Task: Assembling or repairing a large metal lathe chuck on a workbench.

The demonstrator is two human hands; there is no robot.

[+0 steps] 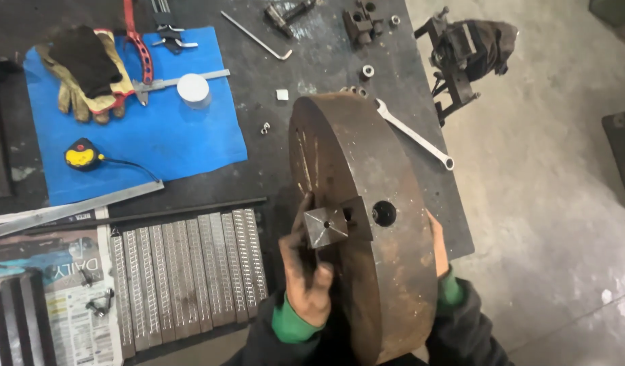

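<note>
A heavy rusty steel disc [366, 224] stood on edge at the near right corner of the bench [272, 176], its flat faces turned left and right, its rim running away from the person. The left hand [309, 271] lay against the left face, fingers closed around a small square steel block [326, 226] seated in the rim slot. The right hand [435, 240] pressed flat on the far face, mostly hidden. Both forearms rose from below, bracketing the disc.
</note>
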